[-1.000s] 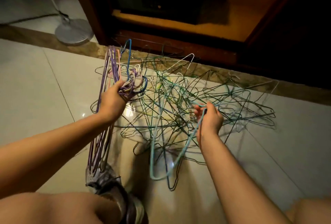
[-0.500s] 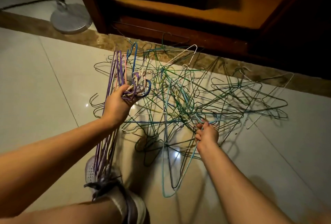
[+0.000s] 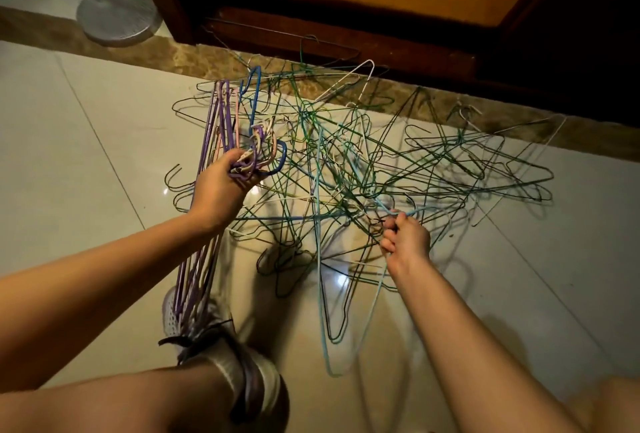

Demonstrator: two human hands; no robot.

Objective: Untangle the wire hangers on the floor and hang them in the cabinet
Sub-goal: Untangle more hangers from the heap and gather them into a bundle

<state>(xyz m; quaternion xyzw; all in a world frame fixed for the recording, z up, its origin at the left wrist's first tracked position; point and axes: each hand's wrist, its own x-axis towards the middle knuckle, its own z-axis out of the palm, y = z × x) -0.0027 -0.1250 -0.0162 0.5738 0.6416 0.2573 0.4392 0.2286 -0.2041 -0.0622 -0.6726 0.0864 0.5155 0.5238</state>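
I see the left hand (image 3: 221, 186) gripping bundled hangers (image 3: 221, 121) by their hooks (mostly purple); right hand (image 3: 405, 238) fingers (image 3: 389, 224) curled round a light-blue hanger (image 3: 320, 294).

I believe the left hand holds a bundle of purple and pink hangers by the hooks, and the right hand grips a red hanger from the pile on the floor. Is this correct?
Only the colour is wrong. The head view shows the right hand gripping a light blue hanger, not a red one. The left hand holds the purple and pink bundle by its hooks.
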